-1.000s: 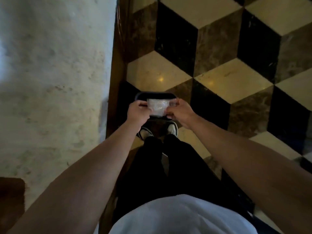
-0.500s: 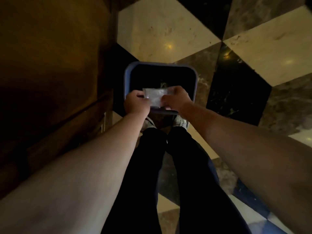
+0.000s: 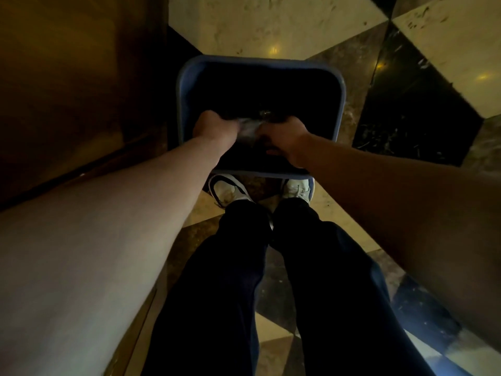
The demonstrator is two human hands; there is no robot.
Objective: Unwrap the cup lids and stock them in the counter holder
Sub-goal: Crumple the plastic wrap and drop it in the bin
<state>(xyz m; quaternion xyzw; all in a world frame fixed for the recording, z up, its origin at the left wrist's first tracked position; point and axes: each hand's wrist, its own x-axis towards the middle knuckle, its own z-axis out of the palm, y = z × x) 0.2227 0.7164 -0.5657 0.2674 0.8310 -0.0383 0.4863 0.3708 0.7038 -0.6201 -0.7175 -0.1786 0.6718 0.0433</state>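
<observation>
I have brought both hands down since a moment ago: the clear plastic wrapper (image 3: 248,128) that I was holding up flat above the bin is now crumpled between my fists and sits inside the mouth of the blue bin (image 3: 181,85), below its rim. My left hand (image 3: 215,127) is curled tight on one end of the wrapper and my right hand (image 3: 283,131) is curled on the other, knuckles nearly meeting, so both are closed around the plastic rather than spread. The bin has also come closer and fills more of my view as I have leaned over it; it stands on the checkered marble floor (image 3: 284,25) just ahead of my shoes (image 3: 227,189), beside the wooden cabinet front (image 3: 76,77) on my left.

I take this to mean the unwrapping is finished and I am throwing away the packaging. The cup lids themselves are not in view, nor is the counter holder, so I cannot say whether they are stocked yet. Inside the bin it is too dark to make out much beyond a faint glint near my hands. What is left here is to let go of the wrapper and straighten up toward the counter.
</observation>
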